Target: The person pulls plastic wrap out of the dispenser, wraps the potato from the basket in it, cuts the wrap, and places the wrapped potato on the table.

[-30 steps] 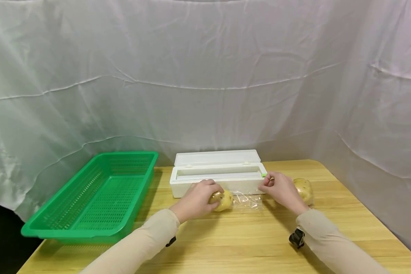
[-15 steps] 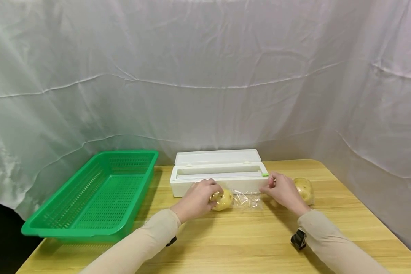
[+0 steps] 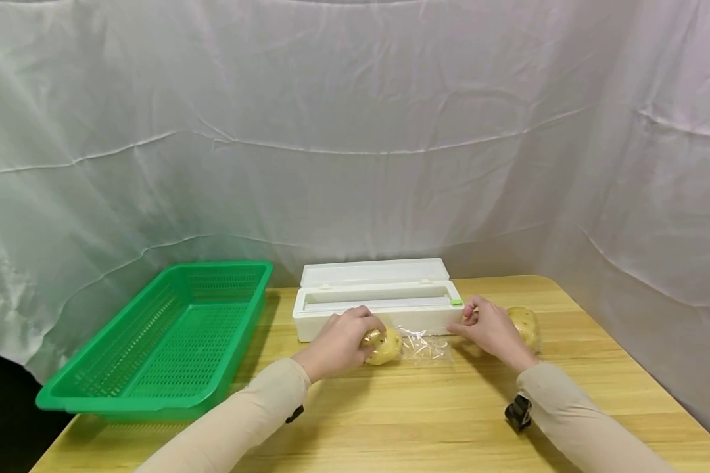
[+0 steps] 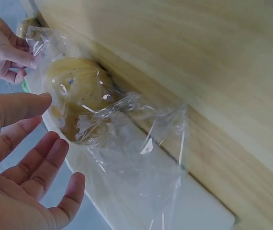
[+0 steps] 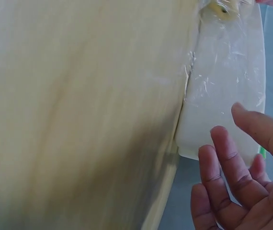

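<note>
A potato [image 3: 386,346] lies in clear cling film [image 4: 127,134] at the front of a white cling film dispenser [image 3: 384,318] with its lid up. My left hand [image 3: 344,343] is at the potato's left end, fingers spread and loosely bent; in the left wrist view the thumb tip is right at the potato's edge. A flat stretch of film reaches right, towards my right hand [image 3: 490,330]. That hand is at the dispenser's right end beside a small green slider [image 3: 456,302]; in the right wrist view its fingers are apart with nothing between them.
A second film-wrapped potato [image 3: 525,328] lies just behind my right hand. On the left is a green perforated basket [image 3: 213,335]. The wooden table [image 3: 426,420] ends at a grey-white curtain [image 3: 355,164] behind and to the right.
My right fingertips have moved slightly right, off the green slider, which now shows more fully. My left hand and the potato have hardly moved.
</note>
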The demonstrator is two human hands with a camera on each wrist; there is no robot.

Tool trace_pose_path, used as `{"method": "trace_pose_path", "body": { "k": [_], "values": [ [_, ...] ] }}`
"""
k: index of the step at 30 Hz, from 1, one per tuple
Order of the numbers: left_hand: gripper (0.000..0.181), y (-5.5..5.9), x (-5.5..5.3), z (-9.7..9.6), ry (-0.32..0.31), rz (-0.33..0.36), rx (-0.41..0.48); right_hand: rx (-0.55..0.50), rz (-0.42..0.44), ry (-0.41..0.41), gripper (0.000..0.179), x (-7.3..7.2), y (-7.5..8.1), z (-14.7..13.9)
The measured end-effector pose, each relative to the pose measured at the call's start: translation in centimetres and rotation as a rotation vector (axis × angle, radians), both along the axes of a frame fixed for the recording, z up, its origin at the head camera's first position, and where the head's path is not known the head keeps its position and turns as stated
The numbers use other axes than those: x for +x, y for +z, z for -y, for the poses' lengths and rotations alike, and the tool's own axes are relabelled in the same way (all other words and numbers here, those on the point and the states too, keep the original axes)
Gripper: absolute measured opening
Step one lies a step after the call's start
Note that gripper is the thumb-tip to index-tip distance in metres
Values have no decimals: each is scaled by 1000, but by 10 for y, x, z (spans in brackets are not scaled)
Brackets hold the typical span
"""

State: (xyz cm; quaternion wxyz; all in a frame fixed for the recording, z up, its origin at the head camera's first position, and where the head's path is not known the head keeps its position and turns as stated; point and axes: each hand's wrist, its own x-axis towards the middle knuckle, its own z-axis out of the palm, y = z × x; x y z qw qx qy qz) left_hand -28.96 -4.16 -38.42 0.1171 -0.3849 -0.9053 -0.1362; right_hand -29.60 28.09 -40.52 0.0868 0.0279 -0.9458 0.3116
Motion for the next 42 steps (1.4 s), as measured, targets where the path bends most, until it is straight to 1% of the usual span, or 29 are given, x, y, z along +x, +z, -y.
{"method": "trace_pose_path", "body": {
  "k": [9,13,15,18,20,22,25,30,36,40,42],
  "values": [
    [28,11,-2,-7,2,15,-21,-33,54,55,56,4,7,-7],
    [28,19,-6,-15,-15,33,-12,-68,58,52,70,1,10,-8],
    [29,22,-9,-20,-23,62,7,-64,53,47,77,-1,11,-7],
    [29,27,-15,-30,-34,124,44,-40,34,53,82,-5,11,-5],
    [29,30,-19,-39,-39,164,60,-27,28,55,81,-7,11,-4],
    [28,33,-24,-47,-44,188,68,-23,21,61,80,-8,11,-3],
    [27,36,-29,-60,-45,211,75,-10,7,70,76,-9,9,-2],
    [25,37,-38,-79,-40,237,111,-7,-26,76,65,-13,4,-3],
    [24,33,-48,-100,-31,229,131,-20,-66,74,57,-16,-3,-4],
    [24,30,-52,-114,-8,201,120,-27,-96,82,52,-17,-5,-4],
    [24,29,-53,-122,13,187,109,-28,-114,87,51,-17,-6,-4]
  ]
}}
